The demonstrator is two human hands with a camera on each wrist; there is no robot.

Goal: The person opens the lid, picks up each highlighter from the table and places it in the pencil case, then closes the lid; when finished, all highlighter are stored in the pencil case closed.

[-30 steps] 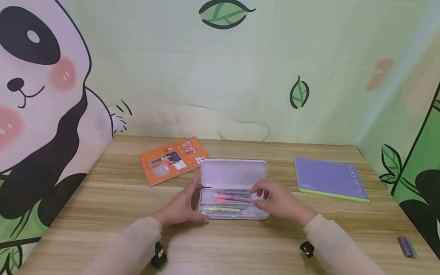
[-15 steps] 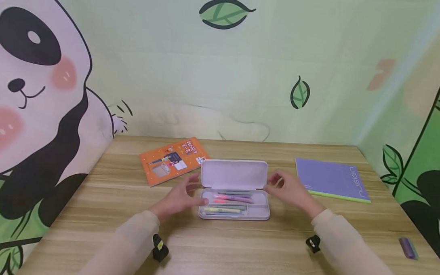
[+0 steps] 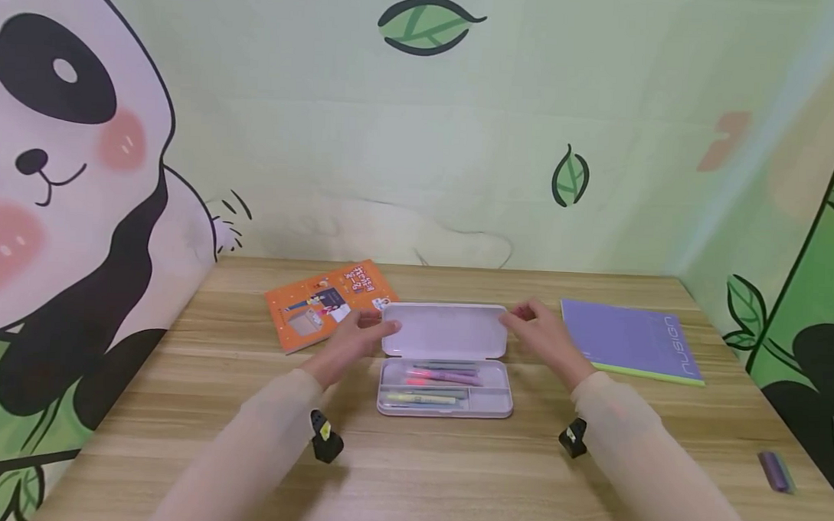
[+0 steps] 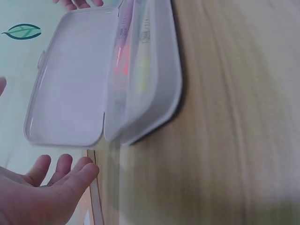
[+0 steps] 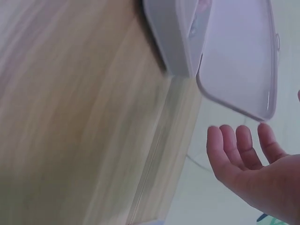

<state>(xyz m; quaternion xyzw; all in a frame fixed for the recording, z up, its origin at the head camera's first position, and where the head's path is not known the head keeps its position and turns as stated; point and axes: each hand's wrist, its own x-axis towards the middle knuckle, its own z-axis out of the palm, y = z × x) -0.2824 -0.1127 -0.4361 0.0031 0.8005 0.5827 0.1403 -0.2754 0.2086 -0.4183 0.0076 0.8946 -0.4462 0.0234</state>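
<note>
A white pencil case (image 3: pixel 491 402) lies on the table with its lid (image 3: pixel 444 330) raised. Inside, pink-and-purple pens (image 3: pixel 447 376) lie in the back compartment, and a yellow highlighter (image 3: pixel 422 399) is in the front one with other pens. My left hand (image 3: pixel 348 342) is at the lid's left side; in the left wrist view its loosely bent fingers (image 4: pixel 70 176) are apart from the lid. On the other side, my right hand (image 3: pixel 545 342) has its fingertips right by the lid's upper right corner. The right wrist view shows those fingers (image 5: pixel 243 145) slightly bent, gripping nothing.
An orange booklet (image 3: pixel 319 311) lies behind my left hand, partly covered by it. To the right is a purple notebook (image 3: pixel 628 337) with a green edge. A small purple object (image 3: pixel 775 471) sits near the table's right edge. A printed cloth wall stands behind the wooden table (image 3: pixel 464 484).
My right hand has left the pens inside the case and moved up to the lid's right side. My left hand has risen from the case's left end to the lid's left side.
</note>
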